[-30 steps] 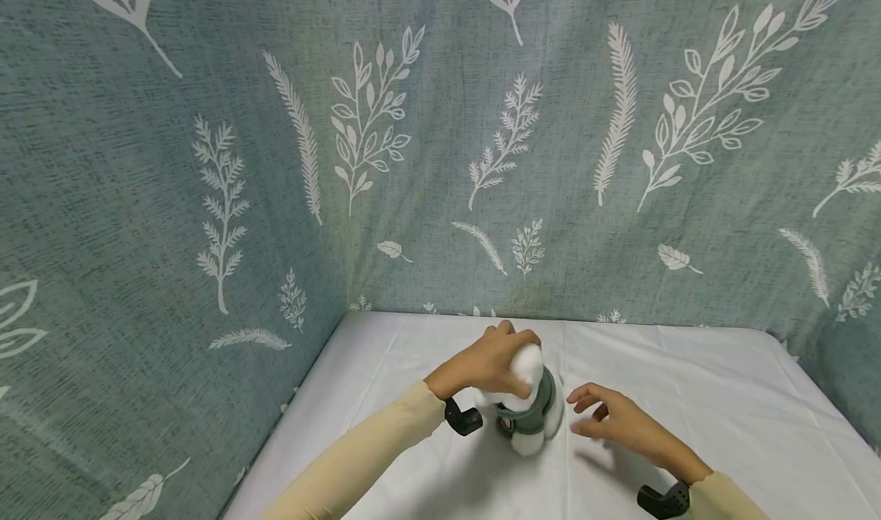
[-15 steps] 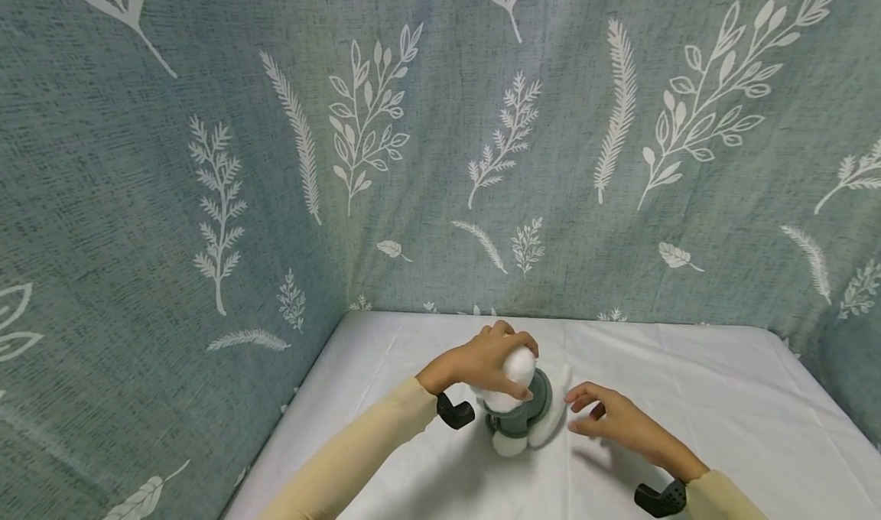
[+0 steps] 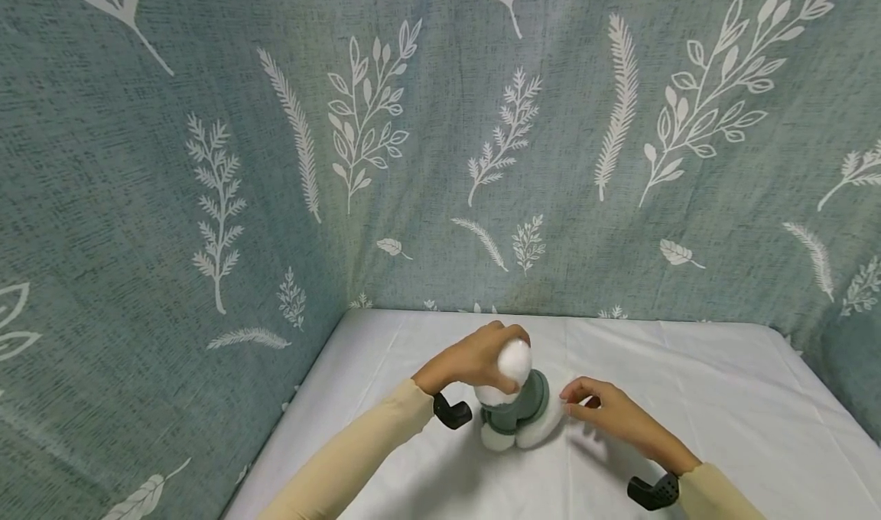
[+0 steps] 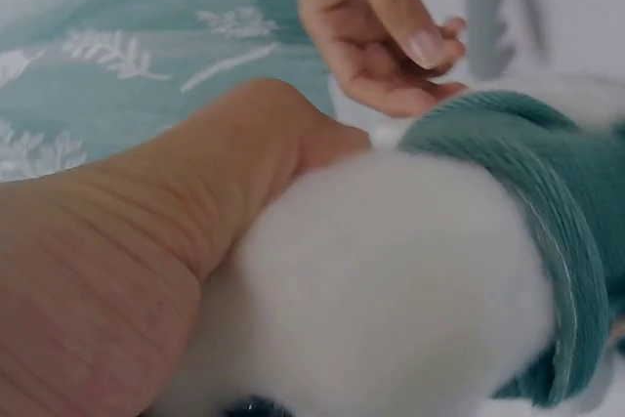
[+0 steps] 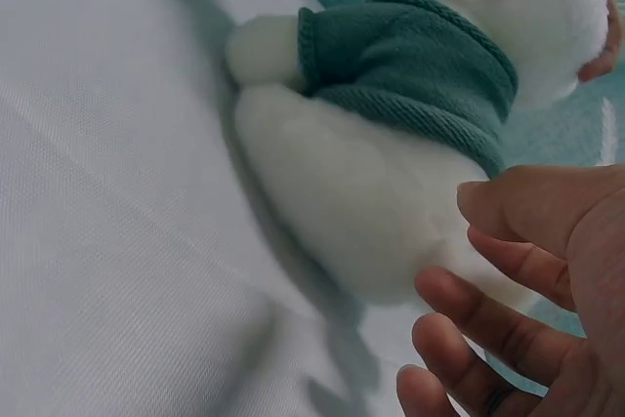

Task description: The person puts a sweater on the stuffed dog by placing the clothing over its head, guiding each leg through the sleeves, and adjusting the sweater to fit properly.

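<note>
A white plush toy in a green knitted sweater sits tilted on the white-covered table. My left hand grips its round head from above, thumb on the near side and fingers over the far side. In the left wrist view a dark shiny eye shows at the bottom edge. At the toy's rear, on the right, is my right hand, its thumb and forefinger right at the white fur and its other fingers loosely bent. The toy's face is turned away from the head view.
A white cloth covers the table. Green-grey curtains with white leaf prints hang behind it and along the left side. Each wrist wears a black camera band.
The toy has turned and shifted slightly left under my left hand, so its rear faces right. My right hand has come a little left, and its thumb and forefinger are closer to the toy.
</note>
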`<state>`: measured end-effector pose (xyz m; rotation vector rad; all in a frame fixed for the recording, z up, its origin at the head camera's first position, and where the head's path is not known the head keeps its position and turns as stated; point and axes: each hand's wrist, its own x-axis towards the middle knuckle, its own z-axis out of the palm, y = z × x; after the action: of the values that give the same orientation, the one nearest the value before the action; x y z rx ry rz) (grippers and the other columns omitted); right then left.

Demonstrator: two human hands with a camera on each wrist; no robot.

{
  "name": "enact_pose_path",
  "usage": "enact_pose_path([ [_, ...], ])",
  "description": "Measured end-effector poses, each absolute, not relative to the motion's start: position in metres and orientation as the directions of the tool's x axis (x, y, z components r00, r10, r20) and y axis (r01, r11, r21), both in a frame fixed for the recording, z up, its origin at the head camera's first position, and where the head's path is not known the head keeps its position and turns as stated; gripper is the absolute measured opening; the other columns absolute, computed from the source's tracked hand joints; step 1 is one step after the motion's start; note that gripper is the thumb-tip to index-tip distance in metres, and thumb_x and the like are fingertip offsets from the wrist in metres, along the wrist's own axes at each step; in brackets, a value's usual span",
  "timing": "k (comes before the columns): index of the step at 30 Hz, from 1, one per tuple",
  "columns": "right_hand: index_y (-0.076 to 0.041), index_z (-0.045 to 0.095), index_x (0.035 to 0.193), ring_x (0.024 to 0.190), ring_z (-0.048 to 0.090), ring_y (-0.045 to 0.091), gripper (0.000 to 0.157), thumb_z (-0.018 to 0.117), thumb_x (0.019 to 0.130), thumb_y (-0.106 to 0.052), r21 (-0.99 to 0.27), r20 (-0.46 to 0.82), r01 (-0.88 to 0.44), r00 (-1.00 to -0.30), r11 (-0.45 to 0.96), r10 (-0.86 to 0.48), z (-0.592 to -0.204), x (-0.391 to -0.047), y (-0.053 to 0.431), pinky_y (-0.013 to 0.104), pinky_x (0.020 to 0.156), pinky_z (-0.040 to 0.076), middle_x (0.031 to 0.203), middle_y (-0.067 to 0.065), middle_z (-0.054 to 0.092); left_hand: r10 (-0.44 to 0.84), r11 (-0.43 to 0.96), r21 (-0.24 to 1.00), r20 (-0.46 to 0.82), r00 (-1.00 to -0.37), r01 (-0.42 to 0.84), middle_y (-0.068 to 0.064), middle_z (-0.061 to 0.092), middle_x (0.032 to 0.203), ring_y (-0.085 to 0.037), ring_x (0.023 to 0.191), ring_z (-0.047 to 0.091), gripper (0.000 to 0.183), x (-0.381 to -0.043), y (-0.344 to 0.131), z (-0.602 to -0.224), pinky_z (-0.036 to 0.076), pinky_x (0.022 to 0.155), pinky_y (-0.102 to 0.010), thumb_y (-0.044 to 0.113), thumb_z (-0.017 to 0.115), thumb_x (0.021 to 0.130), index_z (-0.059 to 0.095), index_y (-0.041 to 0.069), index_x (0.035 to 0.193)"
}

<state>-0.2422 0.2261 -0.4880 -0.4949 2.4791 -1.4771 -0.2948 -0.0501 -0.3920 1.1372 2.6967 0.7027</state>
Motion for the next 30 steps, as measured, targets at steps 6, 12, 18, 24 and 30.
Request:
enact_pose_path([
  [6, -0.007, 0.067, 0.114, 0.092, 0.06, 0.025, 0.024, 0.07, 0.1, -0.026, -0.882, -0.011, -0.177, -0.919, 0.437, -0.393, -0.486, -0.241, 0.224, 0.039, 0.073, 0.052, 0.106, 0.007, 0.066, 0.764, 0.516, 0.543, 0.057, -0.643, 0.662, -0.004, 0.055, 0.122, -0.017, 0.107, 0.056, 0.06, -0.304, -0.063, -0.393, 0.053, 0.079, -0.032, 0.011, 0.089, 0.074, 0.061, 0.023, 0.126],
  [12, -0.009, 0.069, 0.114, 0.093, 0.064, 0.025, 0.028, 0.068, 0.101, -0.034, -0.88, -0.055, -0.12, -0.935, 0.459, -0.35, -0.482, -0.242, 0.214, 0.039, 0.075, 0.054, 0.103, 0.004, 0.068, 0.739, 0.549, 0.565, 0.017, -0.674, 0.616, -0.002, 0.054, 0.124, -0.015, 0.106, 0.056, 0.064, -0.306, -0.065, -0.394, 0.054, 0.075, -0.031, 0.026, 0.09, 0.076, 0.06, 0.019, 0.132],
  [18, -0.011, 0.07, 0.112, 0.084, 0.063, 0.022, 0.033, 0.062, 0.103, -0.041, -0.876, -0.108, -0.03, -0.961, 0.482, -0.255, -0.475, -0.248, 0.193, 0.039, 0.071, 0.052, 0.093, 0.003, 0.069, 0.694, 0.623, 0.479, 0.026, -0.719, 0.619, -0.003, 0.056, 0.122, -0.014, 0.103, 0.055, 0.065, -0.301, -0.058, -0.392, 0.053, 0.072, -0.029, 0.043, 0.088, 0.076, 0.061, 0.019, 0.131],
  [24, -0.011, 0.072, 0.099, 0.075, 0.06, 0.02, 0.042, 0.065, 0.098, -0.053, -0.848, -0.132, 0.034, -0.98, 0.528, -0.147, -0.476, -0.255, 0.176, 0.036, 0.064, 0.05, 0.086, 0.003, 0.066, 0.686, 0.646, 0.439, 0.025, -0.728, 0.624, -0.003, 0.056, 0.118, -0.015, 0.099, 0.055, 0.059, -0.299, -0.056, -0.394, 0.053, 0.07, -0.028, 0.04, 0.089, 0.076, 0.062, 0.021, 0.125],
  [30, -0.009, 0.074, 0.086, 0.067, 0.057, 0.019, 0.019, 0.067, 0.097, -0.023, -0.85, -0.098, 0.027, -0.989, 0.527, -0.107, -0.479, -0.257, 0.174, 0.034, 0.06, 0.049, 0.078, 0.004, 0.065, 0.686, 0.644, 0.438, 0.034, -0.727, 0.627, -0.002, 0.055, 0.118, -0.014, 0.1, 0.055, 0.058, -0.3, -0.062, -0.399, 0.053, 0.071, -0.028, 0.038, 0.089, 0.076, 0.061, 0.022, 0.124],
])
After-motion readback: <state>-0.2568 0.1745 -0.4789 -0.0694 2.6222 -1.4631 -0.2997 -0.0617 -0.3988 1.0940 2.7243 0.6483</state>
